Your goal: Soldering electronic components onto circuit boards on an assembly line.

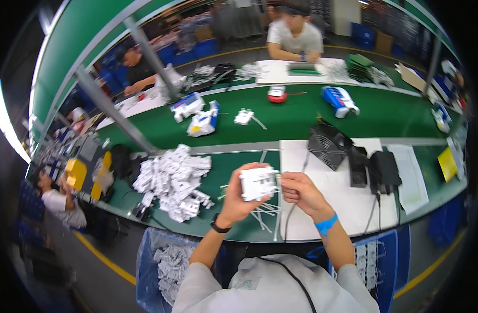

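Observation:
My left hand (234,202) grips a white moulded plastic part (257,184), held up over the bench with its flat face toward me. Close against the part's right edge, my right hand (304,193) is closed in a pinch; what lies between its fingertips is too small to make out. Below the hands, several thin white strips or leads (270,214) are spread on the green bench. To the left is a heaped pile of similar white plastic parts (173,180).
A black fan (326,145) and black adapters (384,169) stand on a white board (322,221) at right. Beyond, a green belt (296,117) carries blue-and-white housings (339,100) and a white part with a lead (243,117). Blue bins (145,279) flank me. Co-workers sit opposite.

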A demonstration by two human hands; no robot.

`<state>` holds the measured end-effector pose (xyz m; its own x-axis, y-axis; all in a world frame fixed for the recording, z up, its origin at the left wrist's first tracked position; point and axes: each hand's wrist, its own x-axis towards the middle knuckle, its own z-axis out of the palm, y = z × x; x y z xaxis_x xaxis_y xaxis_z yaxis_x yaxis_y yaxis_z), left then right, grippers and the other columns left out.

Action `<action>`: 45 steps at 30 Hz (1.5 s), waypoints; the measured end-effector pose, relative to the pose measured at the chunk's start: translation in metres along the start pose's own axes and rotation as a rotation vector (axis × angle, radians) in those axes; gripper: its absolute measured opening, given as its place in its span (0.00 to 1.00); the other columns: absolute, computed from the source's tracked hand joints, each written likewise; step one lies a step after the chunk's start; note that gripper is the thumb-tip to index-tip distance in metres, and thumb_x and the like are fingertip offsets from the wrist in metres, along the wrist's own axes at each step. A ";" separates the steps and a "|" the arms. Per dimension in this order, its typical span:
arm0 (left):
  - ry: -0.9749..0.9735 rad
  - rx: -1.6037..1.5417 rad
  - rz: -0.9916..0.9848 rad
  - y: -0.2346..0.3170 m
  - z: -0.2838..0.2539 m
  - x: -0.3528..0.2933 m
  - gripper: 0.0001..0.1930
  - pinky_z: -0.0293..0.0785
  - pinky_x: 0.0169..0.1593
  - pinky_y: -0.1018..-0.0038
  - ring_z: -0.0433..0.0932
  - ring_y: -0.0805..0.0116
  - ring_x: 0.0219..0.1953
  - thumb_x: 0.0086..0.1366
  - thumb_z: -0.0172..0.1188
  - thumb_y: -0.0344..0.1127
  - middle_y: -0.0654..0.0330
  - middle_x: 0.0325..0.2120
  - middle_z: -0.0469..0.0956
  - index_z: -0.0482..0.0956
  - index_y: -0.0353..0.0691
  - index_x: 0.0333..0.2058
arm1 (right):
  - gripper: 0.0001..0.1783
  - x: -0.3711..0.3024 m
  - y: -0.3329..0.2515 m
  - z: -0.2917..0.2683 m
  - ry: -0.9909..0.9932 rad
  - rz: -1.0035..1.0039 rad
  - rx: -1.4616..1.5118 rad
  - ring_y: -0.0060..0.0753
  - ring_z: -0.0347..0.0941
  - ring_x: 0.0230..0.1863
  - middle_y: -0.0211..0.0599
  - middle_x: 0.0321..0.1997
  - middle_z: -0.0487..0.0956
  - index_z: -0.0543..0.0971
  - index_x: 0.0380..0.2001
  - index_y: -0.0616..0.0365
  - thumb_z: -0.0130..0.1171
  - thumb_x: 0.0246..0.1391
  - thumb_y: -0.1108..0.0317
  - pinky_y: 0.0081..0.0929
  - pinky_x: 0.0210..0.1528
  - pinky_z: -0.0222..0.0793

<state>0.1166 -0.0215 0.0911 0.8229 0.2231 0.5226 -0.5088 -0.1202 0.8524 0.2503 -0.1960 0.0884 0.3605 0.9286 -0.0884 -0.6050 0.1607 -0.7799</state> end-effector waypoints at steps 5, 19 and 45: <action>-0.011 -0.031 -0.042 -0.008 0.001 -0.007 0.42 0.69 0.67 0.64 0.71 0.62 0.64 0.54 0.77 0.27 0.51 0.62 0.71 0.62 0.39 0.64 | 0.07 0.002 0.015 -0.011 0.062 0.058 0.047 0.10 0.53 0.19 0.14 0.20 0.59 0.75 0.35 0.57 0.57 0.67 0.67 0.15 0.20 0.49; -0.234 -0.029 -0.239 -0.008 -0.006 -0.021 0.43 0.69 0.66 0.65 0.73 0.65 0.62 0.58 0.73 0.32 0.56 0.65 0.67 0.60 0.43 0.70 | 0.10 0.004 0.045 -0.045 0.189 -0.187 -0.410 0.24 0.78 0.37 0.33 0.37 0.81 0.77 0.45 0.65 0.56 0.64 0.71 0.23 0.39 0.73; 0.194 0.333 -0.101 -0.108 0.077 0.055 0.15 0.76 0.52 0.63 0.82 0.46 0.48 0.65 0.59 0.27 0.46 0.44 0.82 0.79 0.38 0.51 | 0.14 -0.030 0.040 -0.072 0.676 -0.453 -1.001 0.31 0.78 0.28 0.38 0.30 0.81 0.81 0.51 0.63 0.57 0.65 0.71 0.31 0.30 0.72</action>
<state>0.2363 -0.0702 0.0290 0.7853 0.4244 0.4509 -0.2917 -0.3888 0.8740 0.2663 -0.2418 0.0148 0.8567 0.4573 0.2389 0.3510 -0.1774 -0.9194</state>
